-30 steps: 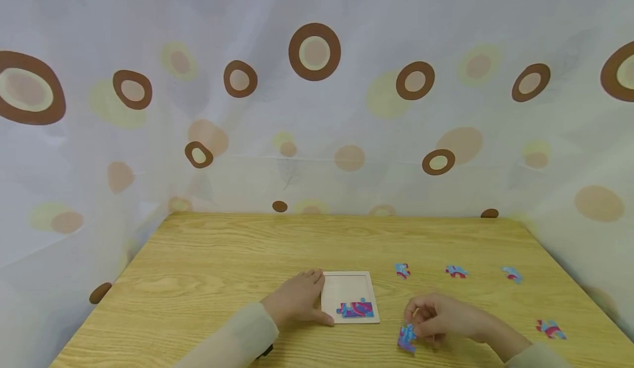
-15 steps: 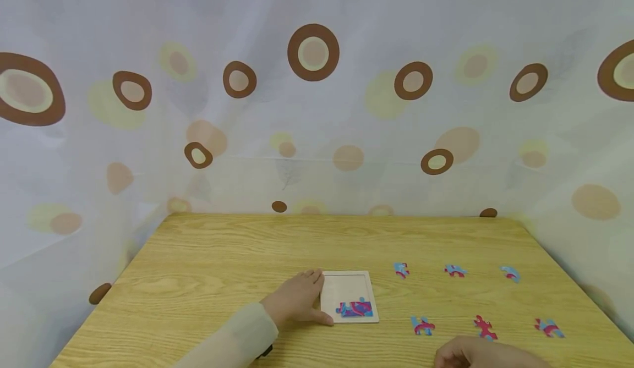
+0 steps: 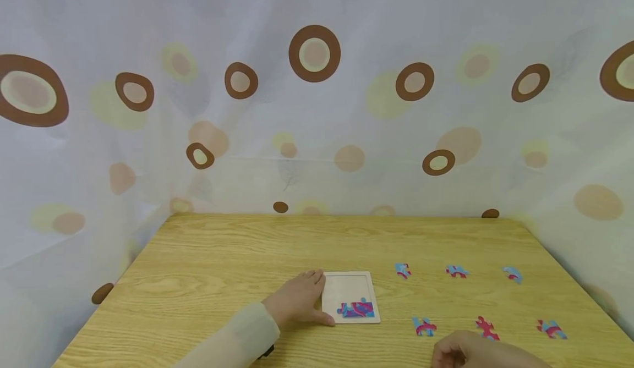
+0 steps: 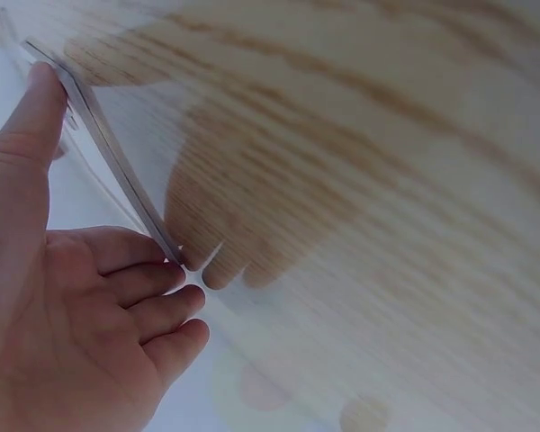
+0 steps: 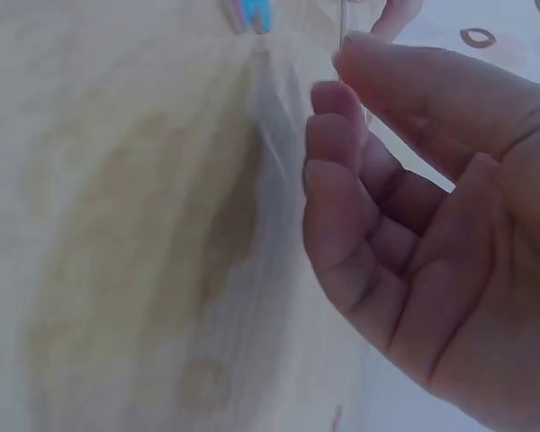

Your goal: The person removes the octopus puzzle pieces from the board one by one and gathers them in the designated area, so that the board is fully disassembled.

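Note:
My left hand (image 3: 299,299) holds the left side of a square white puzzle frame (image 3: 342,285), thumb by its near corner and fingers by its far corner. In the left wrist view the frame's edge (image 4: 121,166) spans from the thumb to the fingertips. Joined pink, blue and purple jigsaw pieces (image 3: 356,309) lie inside along the near side. At the bottom right my right hand (image 3: 475,351) has loosely bent fingers, with nothing seen between them in the right wrist view. Closest to it are a red jigsaw piece (image 3: 487,328) and a blue-and-red one (image 3: 424,327).
More loose jigsaw pieces lie to the right: one by the frame (image 3: 403,270), one farther over (image 3: 457,271), one at the far right (image 3: 512,274) and one nearer the right edge (image 3: 551,329). A spotted curtain (image 3: 317,137) encloses the wooden table (image 3: 238,247).
My right hand has drawn back toward the near edge. The blue-purple jigsaw piece it held a second ago no longer shows in its fingers. My left hand stays on the frame.

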`<action>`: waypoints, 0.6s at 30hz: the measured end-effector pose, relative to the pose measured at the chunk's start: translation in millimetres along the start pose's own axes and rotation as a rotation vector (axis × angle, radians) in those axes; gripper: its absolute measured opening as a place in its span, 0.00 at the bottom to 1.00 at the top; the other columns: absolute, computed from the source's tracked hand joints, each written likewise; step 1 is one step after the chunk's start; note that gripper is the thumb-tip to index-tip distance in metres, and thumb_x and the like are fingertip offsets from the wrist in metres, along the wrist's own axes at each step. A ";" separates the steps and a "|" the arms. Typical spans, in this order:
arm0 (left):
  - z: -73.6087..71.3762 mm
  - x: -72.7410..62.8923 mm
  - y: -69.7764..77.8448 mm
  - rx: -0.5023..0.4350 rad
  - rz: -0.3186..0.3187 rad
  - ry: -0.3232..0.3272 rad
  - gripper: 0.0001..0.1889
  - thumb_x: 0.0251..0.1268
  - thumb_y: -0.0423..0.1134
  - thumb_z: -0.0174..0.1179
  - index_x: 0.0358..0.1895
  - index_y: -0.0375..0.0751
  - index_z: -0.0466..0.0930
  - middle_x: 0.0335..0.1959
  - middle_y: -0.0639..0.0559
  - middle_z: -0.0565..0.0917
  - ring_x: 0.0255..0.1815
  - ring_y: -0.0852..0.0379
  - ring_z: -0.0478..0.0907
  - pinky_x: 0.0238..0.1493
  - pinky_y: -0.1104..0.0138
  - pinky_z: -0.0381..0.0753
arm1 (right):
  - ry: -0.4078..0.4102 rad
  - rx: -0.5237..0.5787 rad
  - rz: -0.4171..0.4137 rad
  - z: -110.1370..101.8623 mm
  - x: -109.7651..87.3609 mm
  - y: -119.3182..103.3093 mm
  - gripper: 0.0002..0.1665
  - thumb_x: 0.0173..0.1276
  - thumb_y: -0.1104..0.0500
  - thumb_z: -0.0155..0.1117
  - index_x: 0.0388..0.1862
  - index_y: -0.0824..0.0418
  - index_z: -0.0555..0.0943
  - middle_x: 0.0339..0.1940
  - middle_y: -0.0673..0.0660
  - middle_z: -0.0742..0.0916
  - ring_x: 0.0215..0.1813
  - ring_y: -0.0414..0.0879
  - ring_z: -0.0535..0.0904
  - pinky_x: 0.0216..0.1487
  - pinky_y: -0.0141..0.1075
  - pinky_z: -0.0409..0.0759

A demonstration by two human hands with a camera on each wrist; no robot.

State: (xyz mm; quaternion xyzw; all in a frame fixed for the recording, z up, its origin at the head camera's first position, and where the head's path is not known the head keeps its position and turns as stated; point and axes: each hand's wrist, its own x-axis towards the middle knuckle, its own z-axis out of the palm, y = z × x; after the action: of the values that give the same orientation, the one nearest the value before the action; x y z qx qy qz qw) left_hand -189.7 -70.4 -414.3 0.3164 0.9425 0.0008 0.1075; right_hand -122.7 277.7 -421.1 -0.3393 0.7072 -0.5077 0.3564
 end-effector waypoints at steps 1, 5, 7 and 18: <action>0.2 -0.1 -0.3 0.002 -0.003 0.001 0.50 0.52 0.71 0.50 0.69 0.33 0.57 0.69 0.43 0.59 0.69 0.50 0.55 0.67 0.64 0.55 | 0.029 -0.022 -0.002 -1.2 2.0 -3.3 0.05 0.64 0.68 0.56 0.36 0.69 0.78 0.26 0.41 0.77 0.27 0.30 0.70 0.24 0.23 0.70; 0.4 -0.5 -1.4 0.009 -0.008 0.001 0.50 0.52 0.71 0.50 0.69 0.33 0.57 0.69 0.43 0.59 0.69 0.50 0.54 0.67 0.64 0.54 | 0.137 -0.159 -0.074 -8.6 21.3 -16.5 0.07 0.62 0.71 0.56 0.38 0.66 0.78 0.26 0.42 0.76 0.27 0.32 0.70 0.22 0.29 0.73; 0.1 -0.8 -1.7 0.013 -0.008 0.003 0.50 0.52 0.71 0.50 0.69 0.34 0.57 0.69 0.43 0.59 0.69 0.50 0.55 0.67 0.64 0.55 | 0.159 -0.180 -0.091 -13.8 36.0 -22.2 0.07 0.62 0.70 0.57 0.39 0.69 0.77 0.26 0.44 0.77 0.25 0.34 0.71 0.22 0.31 0.75; -0.7 0.1 -0.2 0.012 -0.012 0.011 0.50 0.52 0.71 0.50 0.69 0.33 0.57 0.69 0.43 0.59 0.69 0.51 0.55 0.66 0.64 0.56 | 0.274 -0.416 -0.013 -19.3 117.9 -24.9 0.07 0.63 0.64 0.62 0.40 0.61 0.78 0.27 0.49 0.78 0.27 0.38 0.72 0.28 0.32 0.75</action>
State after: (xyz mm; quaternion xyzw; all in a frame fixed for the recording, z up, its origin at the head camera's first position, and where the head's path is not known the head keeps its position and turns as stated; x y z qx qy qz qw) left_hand -190.1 -70.4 -413.6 0.3115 0.9449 -0.0038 0.1003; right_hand -197.0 181.3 -411.6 -0.3377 0.8361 -0.3947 0.1762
